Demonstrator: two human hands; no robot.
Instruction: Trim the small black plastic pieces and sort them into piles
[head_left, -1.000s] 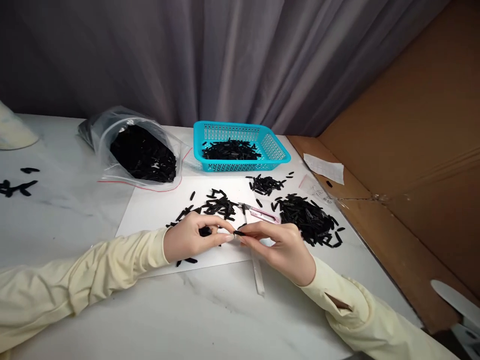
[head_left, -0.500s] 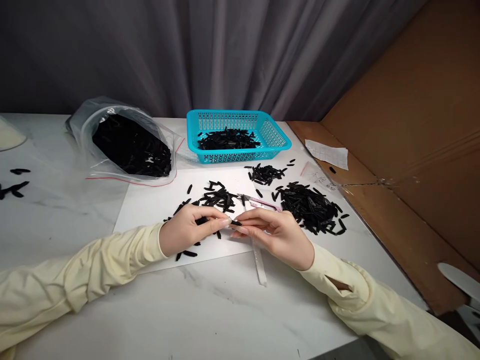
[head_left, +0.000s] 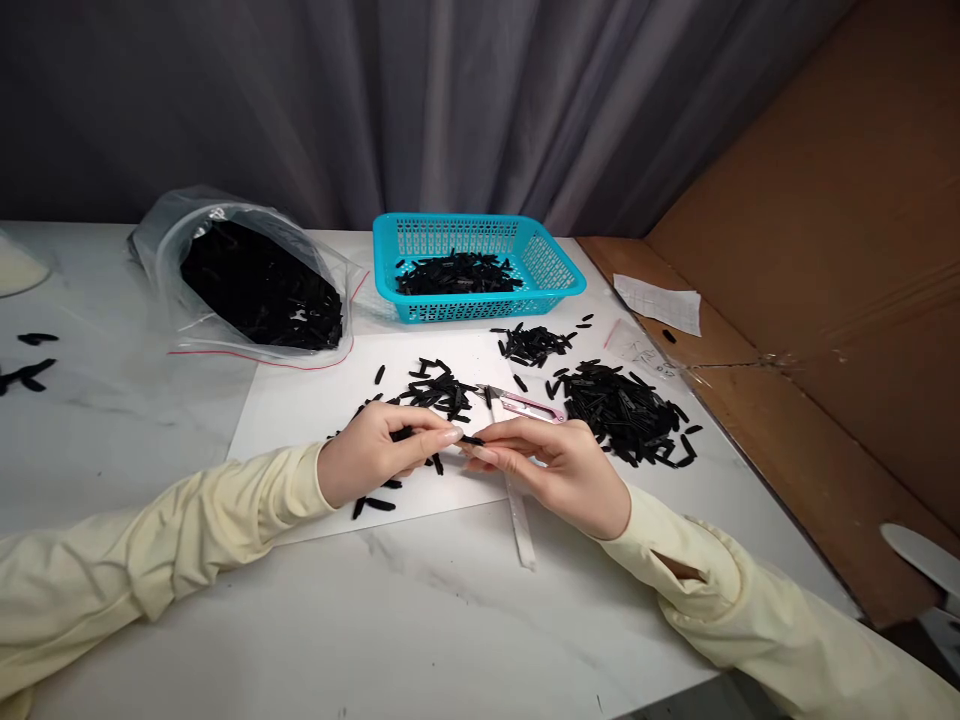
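Between the fingertips of both hands is a small black piece (head_left: 471, 440). My left hand (head_left: 386, 450) pinches its left end, and my right hand (head_left: 559, 465) has thumb and fingers closed at its right end. Beneath them lies a white sheet (head_left: 289, 430) with loose black pieces (head_left: 439, 392) on it. Pink-handled snips (head_left: 529, 405) rest just behind my right hand, across a white strip (head_left: 520, 525). A larger heap of black pieces (head_left: 622, 412) is to the right, with a smaller heap (head_left: 532, 343) behind the snips.
A blue basket (head_left: 480, 305) with black pieces stands at the back. Left of it lies an open plastic bag (head_left: 169, 260) full of black pieces. Paper (head_left: 658, 303) and a small clear bag (head_left: 637, 350) lie at right, near cardboard (head_left: 825, 230).
The view has shifted very slightly. Both hands stay almost in place, with the black piece showing a little more between the fingertips.
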